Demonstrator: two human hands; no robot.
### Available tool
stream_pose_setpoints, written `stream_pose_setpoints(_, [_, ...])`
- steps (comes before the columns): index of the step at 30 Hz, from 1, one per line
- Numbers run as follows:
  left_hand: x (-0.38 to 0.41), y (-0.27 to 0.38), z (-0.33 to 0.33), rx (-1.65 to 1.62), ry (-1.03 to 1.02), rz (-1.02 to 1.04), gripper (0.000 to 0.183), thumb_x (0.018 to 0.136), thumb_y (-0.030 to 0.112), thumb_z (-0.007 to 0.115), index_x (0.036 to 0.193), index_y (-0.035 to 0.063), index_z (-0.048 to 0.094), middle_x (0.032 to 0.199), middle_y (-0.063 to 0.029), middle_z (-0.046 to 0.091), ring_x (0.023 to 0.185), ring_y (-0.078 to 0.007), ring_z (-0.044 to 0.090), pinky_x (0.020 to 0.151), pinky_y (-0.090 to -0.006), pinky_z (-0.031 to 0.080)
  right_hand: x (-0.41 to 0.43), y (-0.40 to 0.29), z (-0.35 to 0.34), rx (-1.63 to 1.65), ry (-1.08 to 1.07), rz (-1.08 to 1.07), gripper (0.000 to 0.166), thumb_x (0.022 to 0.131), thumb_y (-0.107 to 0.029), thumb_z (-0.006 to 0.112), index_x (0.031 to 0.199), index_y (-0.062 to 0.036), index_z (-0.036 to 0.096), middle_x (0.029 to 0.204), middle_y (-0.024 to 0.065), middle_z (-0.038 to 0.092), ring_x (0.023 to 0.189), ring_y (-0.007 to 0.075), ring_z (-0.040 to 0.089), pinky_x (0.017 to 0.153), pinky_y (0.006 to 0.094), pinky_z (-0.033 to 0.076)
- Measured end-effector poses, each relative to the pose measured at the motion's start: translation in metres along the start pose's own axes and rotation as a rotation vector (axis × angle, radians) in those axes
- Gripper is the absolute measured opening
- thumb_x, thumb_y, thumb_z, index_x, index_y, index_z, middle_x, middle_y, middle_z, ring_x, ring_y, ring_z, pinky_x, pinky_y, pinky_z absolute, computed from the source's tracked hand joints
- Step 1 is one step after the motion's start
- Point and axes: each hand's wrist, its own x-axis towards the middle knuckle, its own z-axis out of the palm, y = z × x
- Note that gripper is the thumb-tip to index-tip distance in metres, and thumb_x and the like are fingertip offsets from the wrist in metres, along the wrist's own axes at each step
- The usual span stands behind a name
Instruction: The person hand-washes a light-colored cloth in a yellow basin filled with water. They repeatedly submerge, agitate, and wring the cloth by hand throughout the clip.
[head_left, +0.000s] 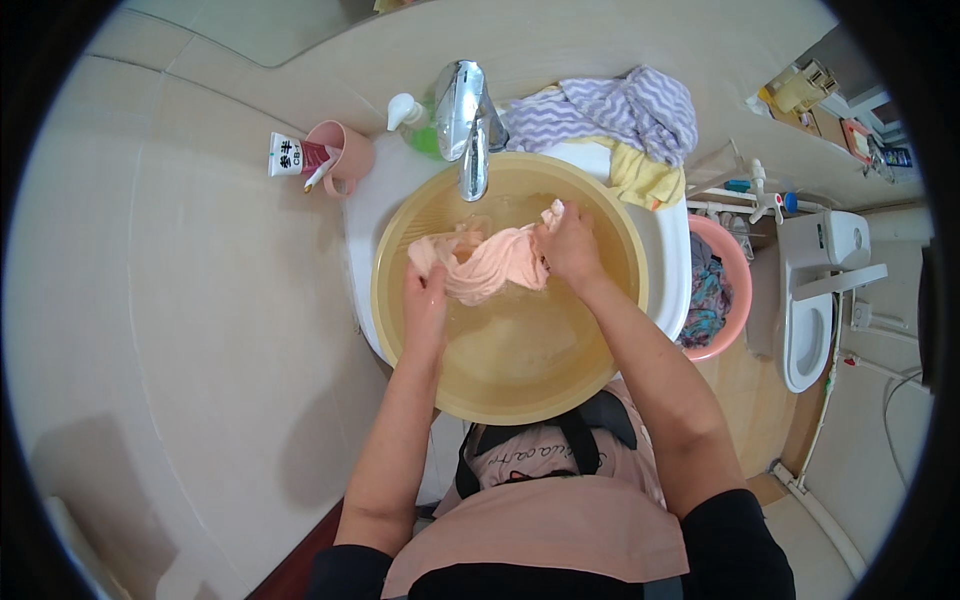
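Observation:
A wet peach-pink cloth (495, 262) stretches between my two hands over a yellow plastic basin (525, 411) of water. My left hand (426, 300) grips the cloth's left end near the basin's left side. The other end is bunched in my right hand (570, 244), towards the basin's upper right. Part of the cloth's lower left seems to touch the water. Above the basin's far rim stands a chrome faucet (472, 135). The basin rests on a white washbasin (673, 277).
Left of the faucet are a pink mug (351, 154) with toothpaste and a green soap pump bottle (424, 135). Purple-striped (630, 109) and yellow cloths (645, 176) lie at the right back. A pink tub (739, 300) of clothes and a toilet (806, 330) stand further right.

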Motion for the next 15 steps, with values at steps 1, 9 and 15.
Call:
stream_pose_setpoints(1, [0.004, -0.007, -0.008, 0.156, -0.035, -0.081, 0.045, 0.087, 0.025, 0.047, 0.125, 0.0041, 0.036, 0.118, -0.0094, 0.048, 0.105, -0.0191, 0.049, 0.089, -0.0325, 0.038, 0.000, -0.001, 0.000, -0.042, -0.044, 0.028, 0.049, 0.077, -0.025, 0.058, 0.119, -0.0057, 0.041, 0.118, 0.0227, 0.040, 0.106, 0.0415, 0.043, 0.088, 0.0449, 0.040])
stream_pose_setpoints(9, [0.005, -0.040, -0.013, -0.123, 0.119, -0.690, 0.054, 0.087, 0.037, 0.045, 0.129, 0.0070, 0.031, 0.127, -0.0146, 0.038, 0.120, -0.0336, 0.030, 0.099, -0.0494, 0.021, -0.026, 0.010, 0.054, -0.467, -0.293, -0.411, 0.056, 0.072, -0.033, 0.058, 0.124, -0.0207, 0.042, 0.129, 0.0111, 0.035, 0.113, 0.0374, 0.037, 0.093, 0.0490, 0.035])
stream_pose_setpoints(15, [0.006, -0.019, 0.005, -0.483, 0.069, -0.834, 0.063, 0.086, 0.047, 0.042, 0.133, 0.0084, 0.027, 0.134, -0.0179, 0.027, 0.126, -0.0365, 0.024, 0.101, -0.0559, 0.017, 0.003, 0.009, 0.054, -0.268, -0.135, -0.212, 0.043, 0.069, -0.027, 0.062, 0.107, -0.0080, 0.055, 0.114, 0.0158, 0.047, 0.101, 0.0277, 0.050, 0.081, 0.0399, 0.046])
